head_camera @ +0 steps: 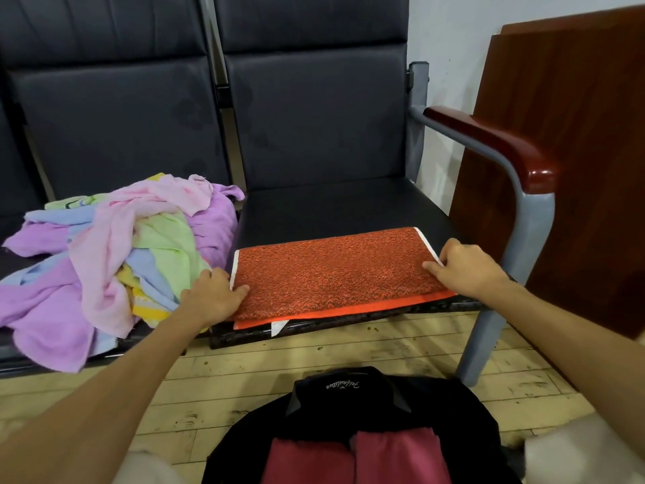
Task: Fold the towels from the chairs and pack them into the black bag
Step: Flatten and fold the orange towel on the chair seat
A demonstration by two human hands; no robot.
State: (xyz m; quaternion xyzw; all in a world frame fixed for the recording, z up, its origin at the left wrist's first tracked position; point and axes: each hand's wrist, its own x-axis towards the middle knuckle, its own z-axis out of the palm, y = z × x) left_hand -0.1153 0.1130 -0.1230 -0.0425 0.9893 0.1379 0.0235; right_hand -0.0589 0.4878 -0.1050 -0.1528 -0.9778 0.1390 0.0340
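The orange towel [331, 270] is pinched at either end by the left hand [213, 295] and right hand [464, 265] (kept flat for folding, probably).

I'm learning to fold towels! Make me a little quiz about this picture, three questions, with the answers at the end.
1. True or false: the folded orange terry towel lies on the black padded chair seat.
2. Pick one: the folded towels inside the open black fabric bag are A dark red, B green, C white.
3. Short answer: what do the left hand and right hand hold?
Key: 1 true; 2 A; 3 the orange towel's two short ends, one hand at each.
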